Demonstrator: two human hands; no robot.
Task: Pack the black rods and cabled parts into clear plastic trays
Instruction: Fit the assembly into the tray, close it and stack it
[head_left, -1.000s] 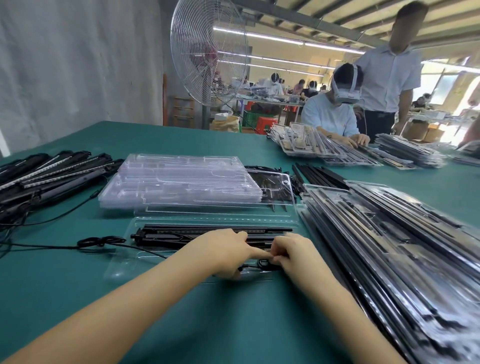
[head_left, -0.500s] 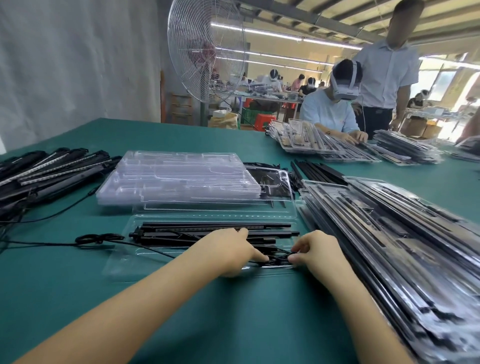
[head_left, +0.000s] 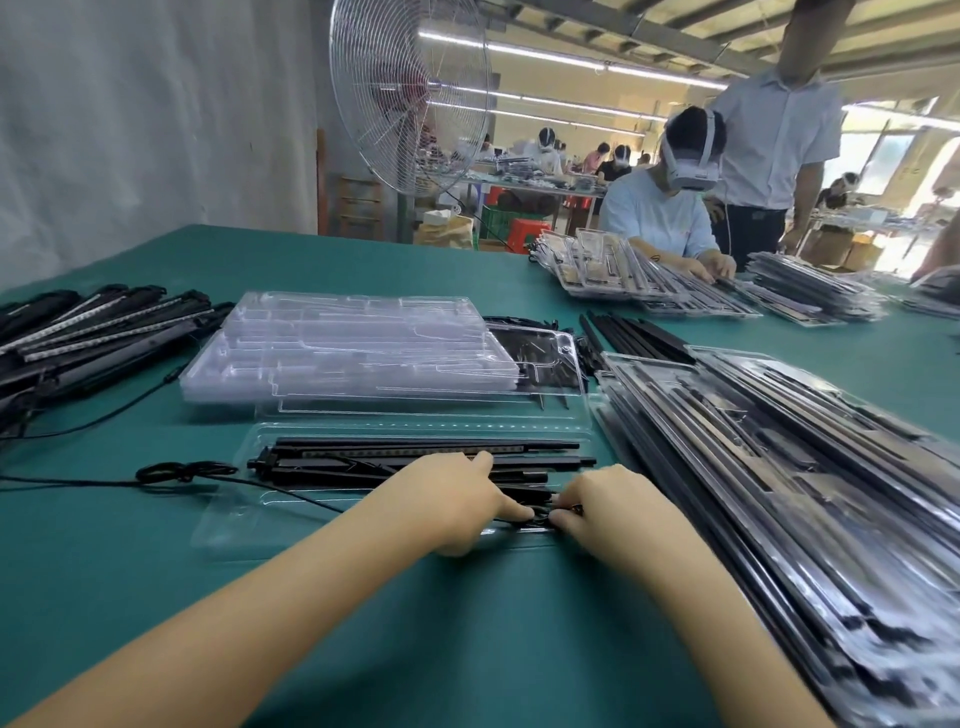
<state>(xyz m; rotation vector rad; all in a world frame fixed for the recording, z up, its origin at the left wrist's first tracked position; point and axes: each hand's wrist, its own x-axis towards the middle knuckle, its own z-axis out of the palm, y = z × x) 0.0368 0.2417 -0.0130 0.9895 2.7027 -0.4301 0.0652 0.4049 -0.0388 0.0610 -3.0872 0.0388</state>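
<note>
A clear plastic tray (head_left: 234, 525) lies on the green table in front of me, with several black rods (head_left: 415, 457) lying lengthwise in it. My left hand (head_left: 452, 499) and my right hand (head_left: 608, 499) meet at the tray's near right part. Both pinch a bundle of thin black cable (head_left: 540, 517) between their fingertips, low in the tray. A black cable (head_left: 182, 473) trails out of the tray to the left, with a coiled loop on the table.
A stack of empty clear trays (head_left: 353, 348) sits behind the tray. Loose black rods (head_left: 93, 332) lie at the far left. A tall pile of filled trays (head_left: 779, 467) fills the right side. Two persons stand and sit at the table's far end, beside a fan (head_left: 410, 98).
My hands drew apart half a second ago and have come back together over the cable bundle. The camera has moved slightly closer.
</note>
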